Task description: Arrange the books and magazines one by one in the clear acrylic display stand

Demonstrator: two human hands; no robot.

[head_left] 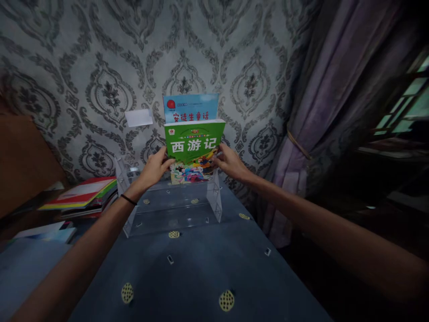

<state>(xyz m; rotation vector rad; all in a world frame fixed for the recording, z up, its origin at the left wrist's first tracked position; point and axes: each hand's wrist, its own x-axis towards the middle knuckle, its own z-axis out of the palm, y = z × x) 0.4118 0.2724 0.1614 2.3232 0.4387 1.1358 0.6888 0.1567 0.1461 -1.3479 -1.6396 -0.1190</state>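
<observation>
Left fingers (166, 164) and right fingers (220, 158) holding green book (193, 151), blue book (191, 108) behind

green book (194, 151) "西游记", blue book (191, 107) apparently "安徒生童话"

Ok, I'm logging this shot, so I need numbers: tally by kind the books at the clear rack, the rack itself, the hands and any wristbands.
Books: 2 (green book, blue book)
Racks: 1 (clear rack)
Hands: 2 (left hand, right hand)
Wristbands: 1 (dark band)
Total: 6
</observation>
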